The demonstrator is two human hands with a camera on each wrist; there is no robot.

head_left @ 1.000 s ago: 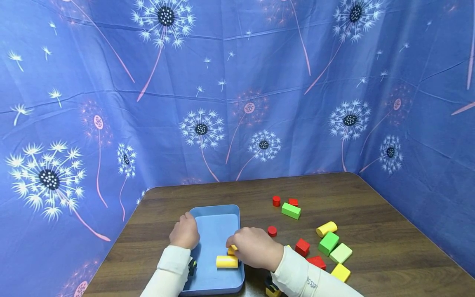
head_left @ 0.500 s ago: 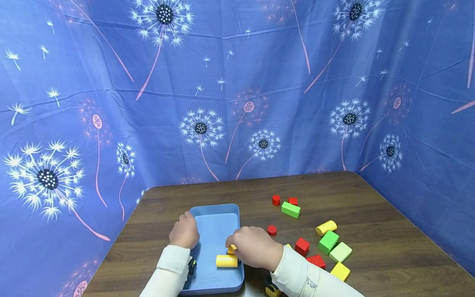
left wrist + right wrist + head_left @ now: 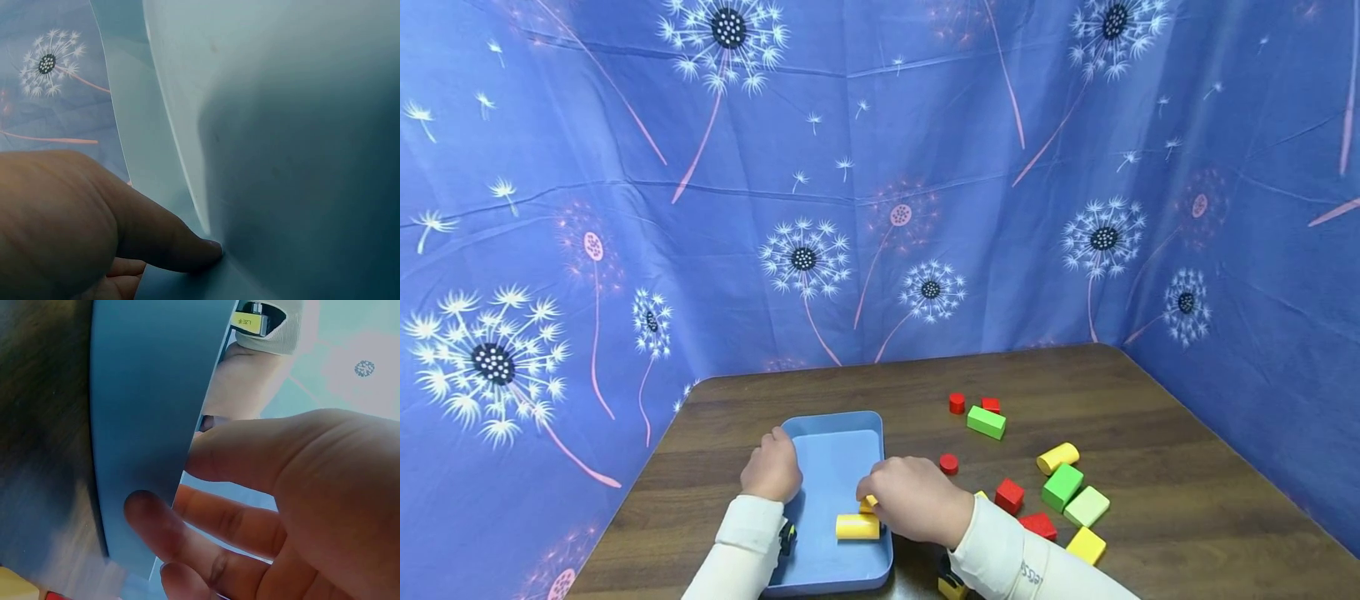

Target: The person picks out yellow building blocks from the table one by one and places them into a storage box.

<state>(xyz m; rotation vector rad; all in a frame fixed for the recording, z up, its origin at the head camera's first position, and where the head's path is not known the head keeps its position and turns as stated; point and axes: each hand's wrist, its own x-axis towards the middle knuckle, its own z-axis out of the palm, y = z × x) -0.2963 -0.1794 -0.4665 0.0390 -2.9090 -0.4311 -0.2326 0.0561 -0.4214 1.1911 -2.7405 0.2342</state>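
A shallow light-blue plastic tray (image 3: 829, 587) lies on the table between both hands. My left hand (image 3: 772, 468) grips its left rim, the thumb (image 3: 194, 249) pressed against the inner wall and the other fingers outside. The right hand (image 3: 917, 500) holds the right rim; in the right wrist view one fingertip (image 3: 147, 509) lies on the outer wall while the thumb reaches the edge. Inside the tray, a yellow cylinder block (image 3: 857, 527) rests by the right wall. Behind it a second yellow block (image 3: 868, 505) is partly hidden by the right hand.
Right of the tray are scattered toy blocks: a red cube (image 3: 1009, 496), a green block (image 3: 1062, 487), a pale green block (image 3: 1086, 507), a yellow cylinder (image 3: 1057, 458) and several others. A yellow block (image 3: 952, 590) sits under the right wrist. A blue dandelion-patterned curtain (image 3: 880, 183) surrounds the wooden table (image 3: 737, 400).
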